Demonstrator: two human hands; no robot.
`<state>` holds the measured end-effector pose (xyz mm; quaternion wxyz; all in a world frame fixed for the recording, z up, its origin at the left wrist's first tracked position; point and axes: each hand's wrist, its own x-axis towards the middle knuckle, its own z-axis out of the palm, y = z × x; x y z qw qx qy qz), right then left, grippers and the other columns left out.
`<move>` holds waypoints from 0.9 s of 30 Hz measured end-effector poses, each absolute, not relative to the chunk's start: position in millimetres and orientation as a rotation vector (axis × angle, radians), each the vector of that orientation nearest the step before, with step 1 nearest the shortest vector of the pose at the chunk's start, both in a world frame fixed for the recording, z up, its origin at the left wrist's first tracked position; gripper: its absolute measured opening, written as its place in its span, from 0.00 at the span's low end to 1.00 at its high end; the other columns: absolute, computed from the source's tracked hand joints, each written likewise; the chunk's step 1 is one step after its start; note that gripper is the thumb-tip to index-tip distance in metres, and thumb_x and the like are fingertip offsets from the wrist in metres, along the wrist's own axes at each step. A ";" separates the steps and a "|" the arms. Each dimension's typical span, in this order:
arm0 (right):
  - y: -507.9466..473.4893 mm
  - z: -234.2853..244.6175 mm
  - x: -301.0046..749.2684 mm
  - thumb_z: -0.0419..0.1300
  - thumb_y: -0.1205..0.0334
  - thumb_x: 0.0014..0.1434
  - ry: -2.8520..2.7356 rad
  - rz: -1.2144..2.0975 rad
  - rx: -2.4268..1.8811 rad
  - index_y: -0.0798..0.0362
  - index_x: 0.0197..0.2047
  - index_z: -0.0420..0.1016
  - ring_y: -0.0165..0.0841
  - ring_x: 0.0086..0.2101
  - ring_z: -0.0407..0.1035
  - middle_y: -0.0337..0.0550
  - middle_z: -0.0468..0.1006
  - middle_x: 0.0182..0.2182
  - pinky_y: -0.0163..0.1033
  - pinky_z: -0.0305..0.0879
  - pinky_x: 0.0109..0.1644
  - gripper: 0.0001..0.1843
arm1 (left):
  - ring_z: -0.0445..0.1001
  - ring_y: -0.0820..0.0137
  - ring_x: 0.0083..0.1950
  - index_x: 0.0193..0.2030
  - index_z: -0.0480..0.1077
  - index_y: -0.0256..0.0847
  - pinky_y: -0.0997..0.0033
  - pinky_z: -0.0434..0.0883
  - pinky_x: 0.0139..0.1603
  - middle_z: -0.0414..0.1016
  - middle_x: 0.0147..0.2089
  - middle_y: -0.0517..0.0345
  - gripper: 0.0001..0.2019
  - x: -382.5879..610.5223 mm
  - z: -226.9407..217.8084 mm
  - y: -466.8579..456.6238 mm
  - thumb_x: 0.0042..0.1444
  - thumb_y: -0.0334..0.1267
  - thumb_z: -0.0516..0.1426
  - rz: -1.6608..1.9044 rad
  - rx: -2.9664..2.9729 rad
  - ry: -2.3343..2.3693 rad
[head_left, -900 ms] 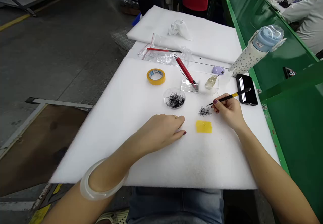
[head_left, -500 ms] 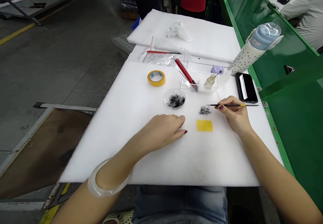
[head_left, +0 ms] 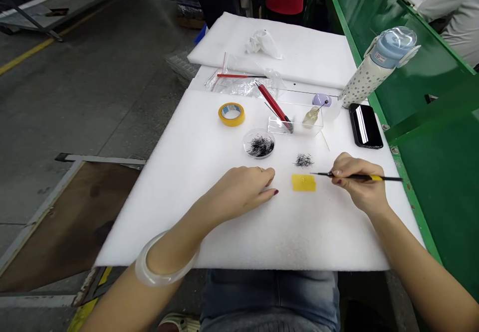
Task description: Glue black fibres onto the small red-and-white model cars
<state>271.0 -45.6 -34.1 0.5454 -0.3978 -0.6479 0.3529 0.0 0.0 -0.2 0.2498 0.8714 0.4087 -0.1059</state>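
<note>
My right hand [head_left: 359,182] pinches a slim pen-like tool [head_left: 361,177] with a black and yellow handle. Its thin tip points left, close to the right edge of a yellow piece of tape [head_left: 304,183]; I cannot tell whether they touch. Small clear specks lie on that tape. Just above it is a loose pile of short black fibres [head_left: 303,160]. My left hand [head_left: 247,187] rests on the white foam sheet [head_left: 262,242], holding nothing visible, fingers curled and thumb apart from the index finger. Beyond it sits a clear round dish [head_left: 245,147] of black fibres.
A yellow tape roll [head_left: 232,114], a clear tray [head_left: 277,126] with a red cutter [head_left: 273,103] and small glass bottle [head_left: 310,117] lie farther back. At right are a phone [head_left: 365,126] and a dotted water bottle [head_left: 368,80], beside a green partition [head_left: 441,137].
My right hand has moved down and to the right, carrying the pen-like tool's tip from above the fibre pile to beside the yellow tape. My left hand stays in place.
</note>
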 end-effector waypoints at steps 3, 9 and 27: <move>-60.0 -28.6 269.9 0.69 0.65 0.61 -1.755 0.675 -0.897 0.38 0.40 0.85 0.38 0.28 0.77 0.37 0.84 0.26 0.50 0.71 0.36 0.10 | 0.70 0.66 0.32 0.33 0.59 0.43 0.66 0.57 0.31 0.73 0.34 0.58 0.12 -0.1 -1.2 0.3 0.69 0.41 0.52 -0.279 2.366 1.114; -65.9 -30.8 265.2 0.70 0.64 0.60 -1.687 0.712 -0.914 0.38 0.39 0.84 0.37 0.27 0.76 0.36 0.83 0.25 0.48 0.71 0.34 0.07 | 0.69 0.67 0.30 0.32 0.59 0.43 0.66 0.57 0.31 0.72 0.32 0.59 0.12 -1.2 -2.4 0.7 0.69 0.41 0.53 -0.255 2.360 1.115; -29.4 -46.8 262.1 0.77 0.46 0.46 -1.087 0.895 -1.534 0.50 0.30 0.78 0.33 0.25 0.70 0.43 0.79 0.25 0.38 0.65 0.26 0.19 | 0.71 0.65 0.33 0.33 0.58 0.43 0.65 0.58 0.32 0.74 0.35 0.57 0.12 -0.3 1.9 0.2 0.69 0.41 0.51 -0.322 2.358 1.115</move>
